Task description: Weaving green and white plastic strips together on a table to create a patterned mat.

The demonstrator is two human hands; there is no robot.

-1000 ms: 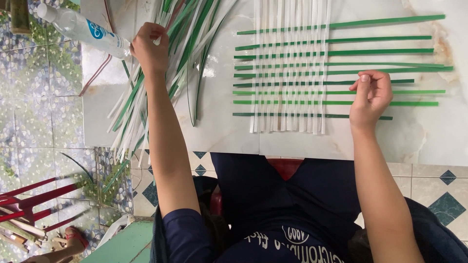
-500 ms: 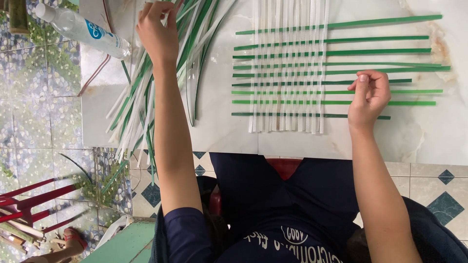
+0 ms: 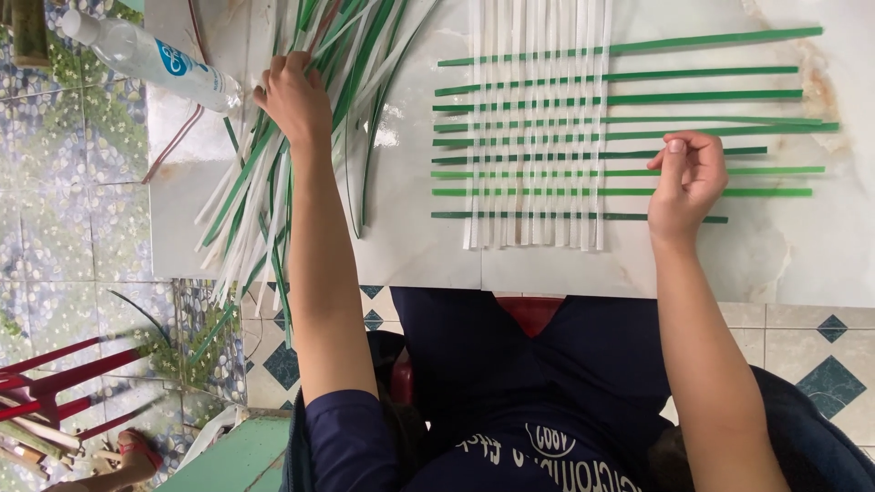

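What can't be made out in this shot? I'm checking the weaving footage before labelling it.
- Left hand, head view: fingertips buried in the loose strip pile; which strip it grips cannot be told.
- Strip pile: upper ends cut off by the top edge.
- Right hand: palm side hidden; pinch on a green strip unclear.
- Plastic bottle: label too small.
- Red seat: mostly hidden by the person's body.

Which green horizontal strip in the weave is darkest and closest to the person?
The bottom dark green strip, last row at the near edge of the woven mat. The rows above it are brighter green. It passes just below the right hand.
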